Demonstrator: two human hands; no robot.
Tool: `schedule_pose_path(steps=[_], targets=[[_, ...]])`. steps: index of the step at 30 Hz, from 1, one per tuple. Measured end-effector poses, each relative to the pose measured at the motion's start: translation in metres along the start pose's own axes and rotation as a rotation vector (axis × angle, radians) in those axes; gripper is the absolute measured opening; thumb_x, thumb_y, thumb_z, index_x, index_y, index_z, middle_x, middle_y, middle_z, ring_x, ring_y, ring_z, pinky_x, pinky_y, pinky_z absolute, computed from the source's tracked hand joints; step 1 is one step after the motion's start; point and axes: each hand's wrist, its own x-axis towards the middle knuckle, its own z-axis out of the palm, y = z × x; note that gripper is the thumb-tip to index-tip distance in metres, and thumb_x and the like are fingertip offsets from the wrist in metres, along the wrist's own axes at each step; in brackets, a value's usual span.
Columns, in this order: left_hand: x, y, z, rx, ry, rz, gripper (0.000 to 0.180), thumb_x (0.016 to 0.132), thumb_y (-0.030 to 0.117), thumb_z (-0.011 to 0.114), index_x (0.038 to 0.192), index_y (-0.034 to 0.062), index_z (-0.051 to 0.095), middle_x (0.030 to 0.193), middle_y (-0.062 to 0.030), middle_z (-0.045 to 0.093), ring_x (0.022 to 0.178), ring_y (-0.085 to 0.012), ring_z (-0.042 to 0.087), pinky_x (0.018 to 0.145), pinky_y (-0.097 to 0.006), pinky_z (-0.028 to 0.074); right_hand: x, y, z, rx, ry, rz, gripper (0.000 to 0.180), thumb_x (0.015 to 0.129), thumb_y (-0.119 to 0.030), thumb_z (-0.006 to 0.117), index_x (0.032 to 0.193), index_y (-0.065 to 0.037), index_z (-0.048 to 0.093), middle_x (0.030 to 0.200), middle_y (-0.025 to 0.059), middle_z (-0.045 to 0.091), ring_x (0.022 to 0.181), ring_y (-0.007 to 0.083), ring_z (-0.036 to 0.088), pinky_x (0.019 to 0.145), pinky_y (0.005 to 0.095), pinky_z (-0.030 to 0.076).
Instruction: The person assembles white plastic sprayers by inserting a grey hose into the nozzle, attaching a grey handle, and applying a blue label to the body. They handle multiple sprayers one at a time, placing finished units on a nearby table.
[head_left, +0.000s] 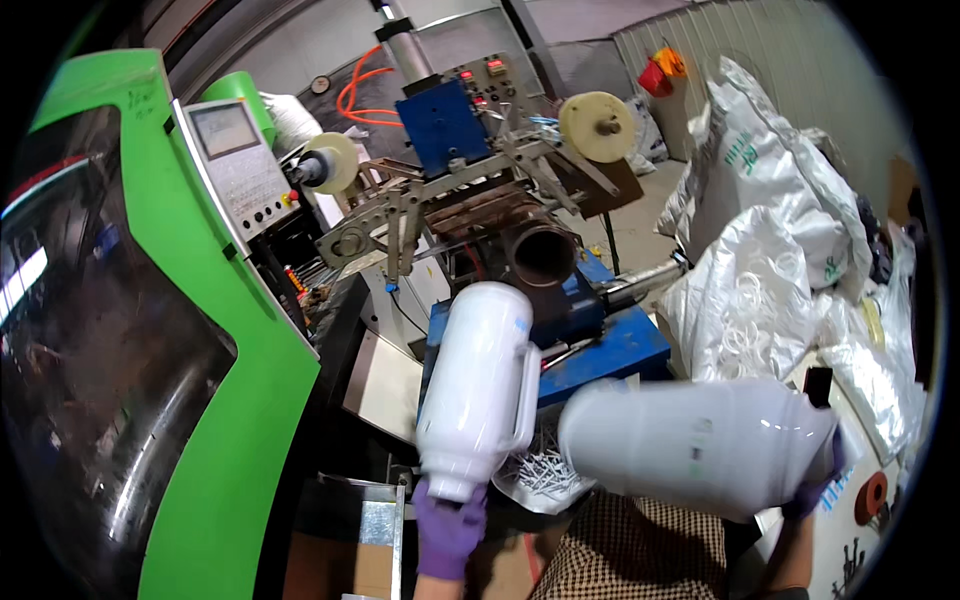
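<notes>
"Where are the two bottles?"

"Take the blue-headed press (445,125) as the mark. The white handled jug (475,380) is on its near side, base tipped up towards it. The printed white bottle (690,445) is held nearly level, to the press's right and nearer the person."

"And the grips?"

"The left hand (450,525), purple-gloved, is closed around the jug's neck. The right hand (822,488) grips the bottle's narrow end; most of its fingers are hidden, so I can't tell how firmly."

"How would you handle them well?"

"By the necks, leaving the smooth walls untouched, and well apart. The jug's side handle (527,400) faces the bottle, so a knock seems likeliest there. I'd also mind the rim of the press's open metal tube (543,253), which could scuff the jug's base."
</notes>
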Motion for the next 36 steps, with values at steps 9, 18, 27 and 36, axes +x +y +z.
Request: schedule_pose_path(steps=[9, 18, 27, 36], targets=[[0.211, -0.141, 0.167, -0.058, -0.299, -0.125, 0.061, 0.093, 0.04, 0.07, 0.139, 0.0083, 0.049, 0.129, -0.0179, 0.059, 0.115, -0.0381, 0.06, 0.093, -0.051, 0.058, 0.009, -0.01, -0.058, -0.517, -0.678, -0.422, 0.057, 0.046, -0.05, 0.096, 0.069, -0.012, 0.061, 0.081, 0.0113, 0.065, 0.074, 0.03, 0.062, 0.066, 0.0387, 0.046], [0.352, -0.095, 0.214, 0.35, -0.047, 0.067, 0.081, 0.082, 0.041, 0.082, 0.148, 0.0273, 0.038, 0.156, -0.013, 0.031, 0.129, -0.0432, 0.045, 0.086, -0.055, 0.056, -0.004, 0.014, 0.007, -0.664, -0.945, -0.531, 0.034, 0.06, -0.034, 0.097, 0.071, -0.012, 0.073, 0.068, 0.006, 0.058, 0.065, 0.0257, 0.058, 0.058, 0.0361, 0.042], [0.052, -0.194, 0.216, 0.447, -1.12, -0.187, 0.073, 0.101, 0.058, 0.044, 0.156, 0.01, 0.038, 0.151, -0.0206, 0.049, 0.139, -0.0333, 0.048, 0.12, -0.051, 0.032, -0.002, 0.03, 0.028, -0.379, -0.794, -0.173, 0.078, 0.086, -0.024, 0.077, 0.153, -0.006, 0.04, 0.098, 0.0082, 0.07, 0.086, 0.0147, 0.067, 0.083, 0.0321, 0.054], [-0.024, -0.215, 0.22, 0.924, -1.81, 0.399, 0.019, 0.068, 0.015, 0.083, 0.082, 0.0107, 0.071, 0.092, -0.0085, 0.071, 0.095, -0.0368, 0.072, 0.092, -0.063, 0.054, 0.081, 0.1, -0.122, -1.694, -0.271, -0.013, 0.046, 0.097, -0.036, 0.057, 0.141, -0.022, 0.057, 0.095, 0.0195, 0.072, 0.081, 0.0377, 0.07, 0.071, 0.0487, 0.054]])
